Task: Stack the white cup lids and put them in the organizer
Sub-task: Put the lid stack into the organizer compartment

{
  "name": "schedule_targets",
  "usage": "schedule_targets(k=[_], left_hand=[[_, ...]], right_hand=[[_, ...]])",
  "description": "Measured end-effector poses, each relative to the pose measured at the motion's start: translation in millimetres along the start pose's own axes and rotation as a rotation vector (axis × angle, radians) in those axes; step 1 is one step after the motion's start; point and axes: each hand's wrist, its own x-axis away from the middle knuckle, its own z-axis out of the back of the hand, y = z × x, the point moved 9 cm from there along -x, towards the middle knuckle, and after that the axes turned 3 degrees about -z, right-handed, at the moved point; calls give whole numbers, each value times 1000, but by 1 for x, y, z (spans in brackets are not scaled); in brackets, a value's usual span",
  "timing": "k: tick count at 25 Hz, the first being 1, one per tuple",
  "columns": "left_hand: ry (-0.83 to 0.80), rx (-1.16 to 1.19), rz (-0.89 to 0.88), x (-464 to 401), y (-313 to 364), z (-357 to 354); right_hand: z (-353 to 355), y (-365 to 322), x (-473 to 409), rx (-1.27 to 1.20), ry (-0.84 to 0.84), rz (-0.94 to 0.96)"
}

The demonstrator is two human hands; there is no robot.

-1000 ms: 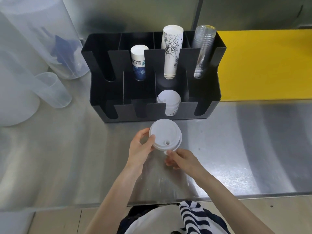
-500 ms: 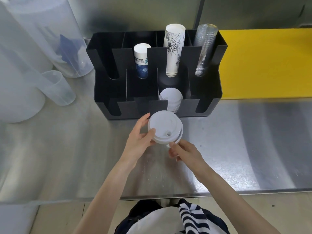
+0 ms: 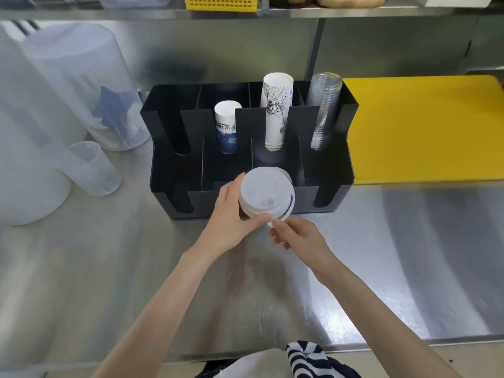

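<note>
My left grip (image 3: 227,222) was clamped round the stack of white lids (image 3: 266,196), thumb along its near edge and fingers curled over the far-left rim. My right grip (image 3: 298,237) pinched the stack's near rim between thumb and forefinger. The stack was tilted, its top facing me, held above the bench (image 3: 109,268) right at the front wall of the black organizer (image 3: 174,148), before its third front slot from the left. More white lids seemed to sit in that slot behind the stack, mostly hidden. In the organizer's back row stood a short printed cup stack (image 3: 226,126), a taller paper cup stack (image 3: 275,110) and clear cups (image 3: 323,110). Right of the organizer lay a yellow board (image 3: 425,129); left of it, translucent jugs (image 3: 81,85).
</note>
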Motion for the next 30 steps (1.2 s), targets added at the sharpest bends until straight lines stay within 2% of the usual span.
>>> schedule_targets(k=[10, 25, 30], left_hand=[[14, -134, -65, -57, 17, 14], [-44, -363, -129, -99, 20, -11], [-107, -686, -133, -107, 15, -20]], right_hand=[[9, -18, -40, -163, 79, -64], [13, 12, -64, -454, 169, -260], [11, 25, -66, -445, 202, -313]])
